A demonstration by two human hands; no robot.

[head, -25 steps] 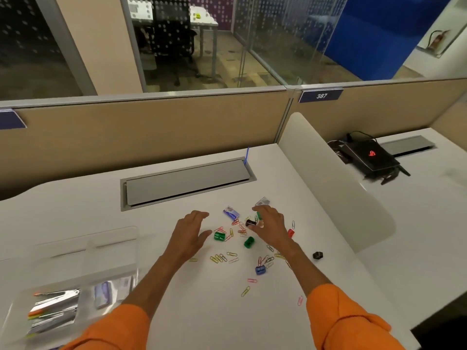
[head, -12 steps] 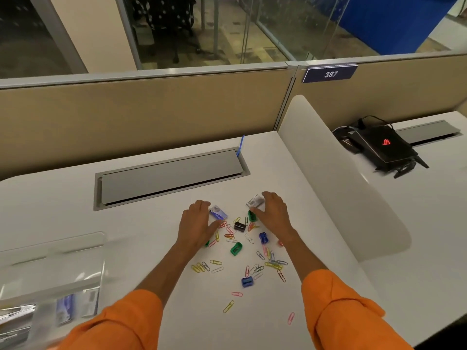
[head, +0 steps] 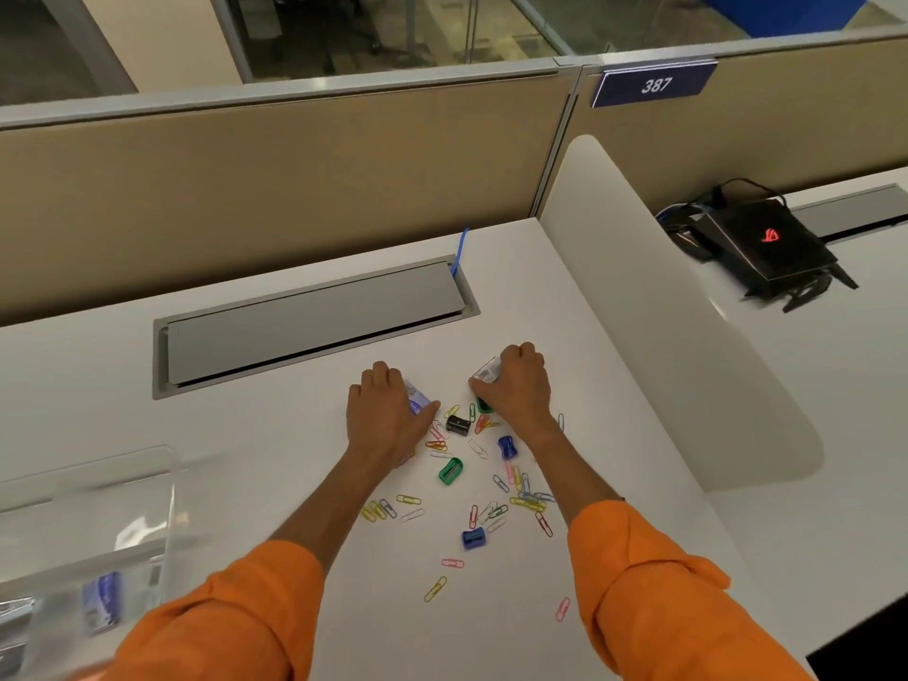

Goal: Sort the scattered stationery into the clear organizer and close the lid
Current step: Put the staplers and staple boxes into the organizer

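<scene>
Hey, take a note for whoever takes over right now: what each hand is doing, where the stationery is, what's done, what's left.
Left hand grips a blue box; right hand grips a white box.
Paper clips and sharpeners lie scattered on the desk around the arms.
Organizer at near left, lid open, already holds a few blurred items.
Left: put in both boxes, sort the clips and sharpeners, close the lid.

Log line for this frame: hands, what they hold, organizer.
left hand: grips blue box | right hand: grips white box | paper clips, sharpeners: loose on desk | organizer: open
</scene>
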